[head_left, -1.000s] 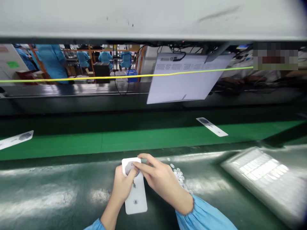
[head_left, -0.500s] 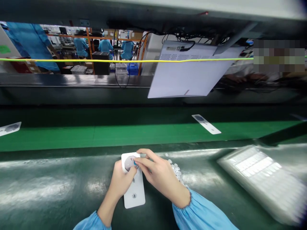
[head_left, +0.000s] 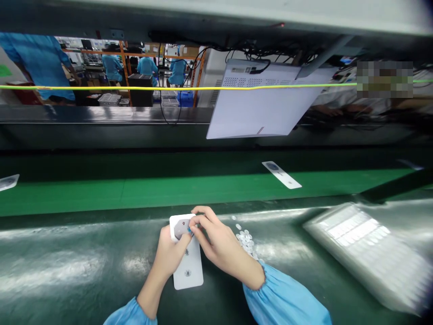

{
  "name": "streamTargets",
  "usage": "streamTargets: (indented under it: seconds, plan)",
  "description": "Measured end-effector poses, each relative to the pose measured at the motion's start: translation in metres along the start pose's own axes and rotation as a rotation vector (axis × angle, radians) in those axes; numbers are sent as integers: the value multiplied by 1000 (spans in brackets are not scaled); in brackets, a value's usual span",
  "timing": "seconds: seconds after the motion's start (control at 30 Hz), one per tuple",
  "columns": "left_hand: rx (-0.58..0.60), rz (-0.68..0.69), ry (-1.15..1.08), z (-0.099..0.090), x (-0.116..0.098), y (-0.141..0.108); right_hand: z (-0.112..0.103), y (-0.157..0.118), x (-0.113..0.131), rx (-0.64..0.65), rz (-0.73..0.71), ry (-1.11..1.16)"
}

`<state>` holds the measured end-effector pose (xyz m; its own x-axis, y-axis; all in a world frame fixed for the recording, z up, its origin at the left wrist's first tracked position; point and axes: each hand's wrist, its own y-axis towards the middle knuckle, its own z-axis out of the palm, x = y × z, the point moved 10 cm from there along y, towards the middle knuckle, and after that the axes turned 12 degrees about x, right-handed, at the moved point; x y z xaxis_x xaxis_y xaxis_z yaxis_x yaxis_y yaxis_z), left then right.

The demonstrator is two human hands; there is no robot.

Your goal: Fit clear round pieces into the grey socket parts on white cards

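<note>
My left hand (head_left: 169, 257) grips a white oblong plastic part (head_left: 187, 271) above the dark green bench, thumb by a grey round recess at its far end. My right hand (head_left: 219, 248) rests its fingertips on that recess, pinching something small there that I cannot make out. A pile of small white round pieces (head_left: 246, 241) lies on the bench just right of my right hand.
A green conveyor belt (head_left: 152, 192) runs across beyond the bench, carrying one white part (head_left: 281, 174) at right and another at the left edge (head_left: 7, 182). A tilted white panel (head_left: 260, 108) hangs behind. A glossy white tray (head_left: 368, 248) sits at right. People in blue coats stand far back.
The parts on the belt have drifted left. My hands stay together on the white part, with the right fingertips still at the recess; the view shifted slightly.
</note>
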<state>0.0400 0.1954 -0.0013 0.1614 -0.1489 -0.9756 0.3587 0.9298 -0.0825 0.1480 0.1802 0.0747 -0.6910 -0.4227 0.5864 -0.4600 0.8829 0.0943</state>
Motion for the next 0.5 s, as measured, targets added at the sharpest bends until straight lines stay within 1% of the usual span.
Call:
streamTargets:
  seconds: [0.2,0.27,0.3,0.33,0.37,0.4,0.43,0.5]
  plan:
    - [-23,2,-12,-3,-1,0,-6,4,-8,-46,7,302]
    - [-14,-43,-62,-2,4,0,-16,1,-11,-77,35,379]
    - [-3,-72,-90,0,7,0,-25,-6,-14,-102,53,407]
    - [7,-100,-116,1,10,-1,-35,-17,-17,-135,76,429]
    - [14,-122,-136,2,12,-1,-46,-34,-21,-168,107,446]
    - [16,-136,-148,2,14,-1,-56,-56,-27,-200,150,457]
    - [14,-142,-156,2,14,-1,-65,-85,-36,-227,209,468]
    - [13,-150,-171,1,13,-1,-75,-156,-63,-273,386,462]
